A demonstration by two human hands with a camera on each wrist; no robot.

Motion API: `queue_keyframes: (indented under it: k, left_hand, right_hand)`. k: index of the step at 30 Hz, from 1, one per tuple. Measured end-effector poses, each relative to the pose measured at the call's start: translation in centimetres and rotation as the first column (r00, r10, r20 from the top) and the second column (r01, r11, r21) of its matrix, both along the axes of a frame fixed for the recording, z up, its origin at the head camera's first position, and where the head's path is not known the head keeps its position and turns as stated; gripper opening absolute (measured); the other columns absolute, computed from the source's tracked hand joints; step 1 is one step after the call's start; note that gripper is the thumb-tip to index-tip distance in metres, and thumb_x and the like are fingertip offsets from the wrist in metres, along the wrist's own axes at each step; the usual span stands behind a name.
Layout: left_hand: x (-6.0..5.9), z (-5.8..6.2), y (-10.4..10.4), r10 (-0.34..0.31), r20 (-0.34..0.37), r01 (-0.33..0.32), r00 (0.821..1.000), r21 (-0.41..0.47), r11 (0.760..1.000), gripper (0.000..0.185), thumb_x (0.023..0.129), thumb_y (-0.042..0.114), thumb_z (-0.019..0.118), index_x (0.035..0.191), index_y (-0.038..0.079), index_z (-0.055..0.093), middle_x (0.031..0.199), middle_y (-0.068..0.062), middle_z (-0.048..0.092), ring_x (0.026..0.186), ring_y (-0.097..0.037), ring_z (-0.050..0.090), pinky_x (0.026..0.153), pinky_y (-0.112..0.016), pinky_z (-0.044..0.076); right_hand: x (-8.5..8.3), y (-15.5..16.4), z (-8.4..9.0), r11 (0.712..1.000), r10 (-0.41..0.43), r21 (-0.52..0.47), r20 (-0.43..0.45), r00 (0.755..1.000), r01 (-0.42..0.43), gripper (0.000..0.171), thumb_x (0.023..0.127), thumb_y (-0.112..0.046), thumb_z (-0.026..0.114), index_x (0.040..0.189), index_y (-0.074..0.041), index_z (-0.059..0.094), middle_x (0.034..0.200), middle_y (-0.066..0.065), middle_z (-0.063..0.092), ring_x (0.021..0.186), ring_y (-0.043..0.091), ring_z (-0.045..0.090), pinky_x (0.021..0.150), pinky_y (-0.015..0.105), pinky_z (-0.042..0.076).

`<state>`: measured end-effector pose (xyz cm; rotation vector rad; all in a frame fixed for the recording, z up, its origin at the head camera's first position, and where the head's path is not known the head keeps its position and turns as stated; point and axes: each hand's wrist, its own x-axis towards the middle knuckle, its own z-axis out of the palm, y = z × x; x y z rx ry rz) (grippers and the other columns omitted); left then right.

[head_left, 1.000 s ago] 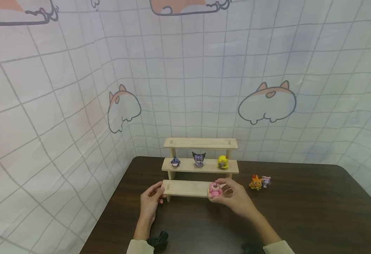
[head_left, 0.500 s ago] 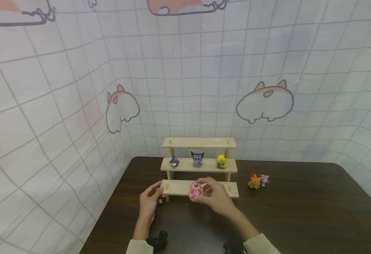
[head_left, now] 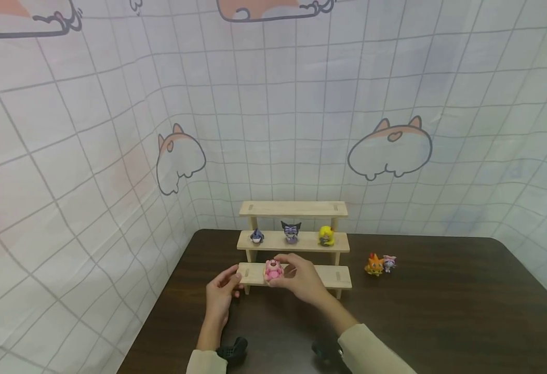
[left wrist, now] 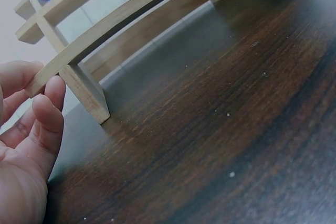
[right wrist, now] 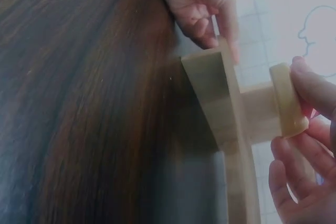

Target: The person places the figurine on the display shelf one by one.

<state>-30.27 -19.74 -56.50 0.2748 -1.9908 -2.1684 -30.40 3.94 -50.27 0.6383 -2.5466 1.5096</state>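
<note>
Gripping the pink toy (head_left: 272,269), the right hand (head_left: 301,280) holds it at the bottom shelf (head_left: 338,277), seemingly touching. The left hand (head_left: 222,293) pinches the shelf's end; set the toy flat before letting go.

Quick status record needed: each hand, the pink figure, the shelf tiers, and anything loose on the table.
left hand: grips left end of bottom shelf
right hand: holds pink figure at bottom shelf, left of centre
middle shelf: three small figures
top shelf: nothing on it
table: orange figure and small pink-purple figure, right of stand
</note>
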Motion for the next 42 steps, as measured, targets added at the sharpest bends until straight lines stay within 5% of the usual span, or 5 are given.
queue_keyframes:
  k: [8, 22, 42]
  left_hand:
    - [-0.1, 0.0, -0.2, -0.017, 0.015, 0.016, 1.0, 0.028, 0.999, 0.035, 0.089, 0.021, 0.07, 0.123, 0.012, 0.065, 0.103, -0.007, 0.069, 0.074, -0.013, 0.066, 0.057, -0.023, 0.052]
    - [0.0, 0.2, 0.1, -0.008, -0.011, 0.008, 1.0, 0.027, 1.0, 0.031, 0.089, 0.021, 0.07, 0.118, 0.012, 0.068, 0.097, -0.004, 0.069, 0.072, -0.014, 0.066, 0.056, -0.022, 0.051]
    - [0.3, 0.7, 0.0, -0.036, 0.017, 0.035, 0.999, 0.035, 0.999, 0.034, 0.091, 0.018, 0.068, 0.123, 0.01, 0.065, 0.1, -0.009, 0.068, 0.073, -0.013, 0.066, 0.056, -0.022, 0.052]
  right_hand:
    - [-0.7, -1.6, -0.4, 1.0, -0.028, 0.003, 0.006, 1.0, 0.028, 0.056, 0.074, -0.033, 0.083, 0.123, -0.012, 0.064, 0.114, 0.003, 0.067, 0.089, 0.02, 0.066, 0.074, 0.028, 0.053]
    - [-1.3, -4.1, -0.6, 0.979, -0.119, 0.159, -0.055, 0.991, 0.126, 0.055, 0.073, -0.038, 0.082, 0.121, -0.015, 0.067, 0.115, 0.005, 0.069, 0.105, 0.028, 0.061, 0.09, 0.044, 0.047]
    - [-1.7, -5.1, -0.9, 0.975, -0.159, 0.158, -0.001, 0.987, 0.158, 0.055, 0.073, -0.038, 0.083, 0.12, -0.018, 0.066, 0.121, 0.001, 0.067, 0.111, 0.027, 0.057, 0.094, 0.045, 0.044]
